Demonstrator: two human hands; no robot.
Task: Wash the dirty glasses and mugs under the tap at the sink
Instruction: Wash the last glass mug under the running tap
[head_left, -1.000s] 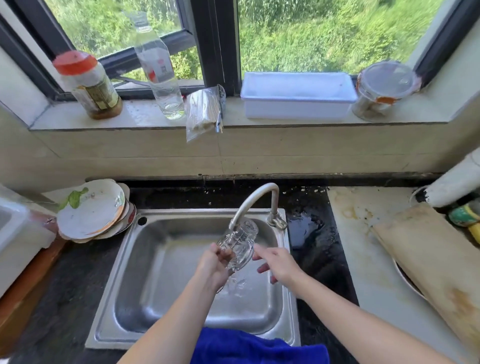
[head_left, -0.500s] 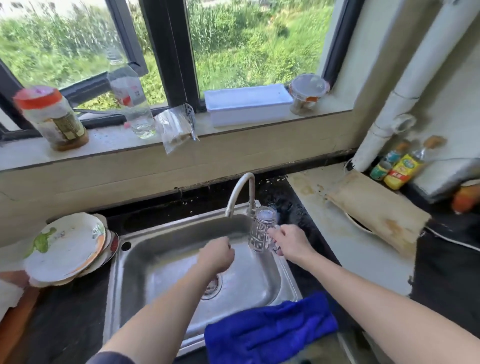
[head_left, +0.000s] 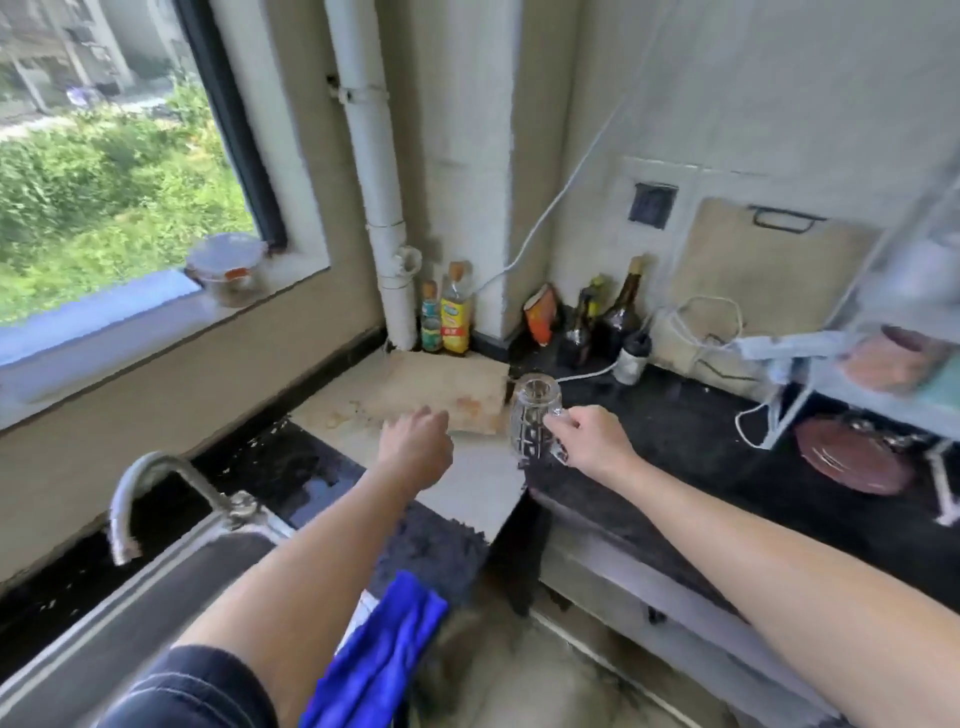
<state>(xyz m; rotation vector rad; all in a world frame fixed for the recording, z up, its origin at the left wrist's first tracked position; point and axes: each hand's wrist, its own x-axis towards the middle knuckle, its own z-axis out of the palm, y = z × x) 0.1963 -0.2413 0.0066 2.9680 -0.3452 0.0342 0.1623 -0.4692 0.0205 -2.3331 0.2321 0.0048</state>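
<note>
Mug (head_left: 535, 415) held above desk (head_left: 467, 488), far right of tap (head_left: 150, 460).
The right grip (head_left: 592, 441) pinches the handle; the mug is clear glass with a cut pattern. The left grip (head_left: 415, 452) is loosely curled, holding nothing, left of the mug.

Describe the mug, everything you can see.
The mug is clear glass with a faceted pattern round its wall and a side handle. It is roughly vertical; the right hand pinches the handle. A round end faces up; mouth or base, I cannot tell. It looks empty. It is over the counter edge by the cutting board, away from the tap; whether it touches the counter is unclear.
</note>
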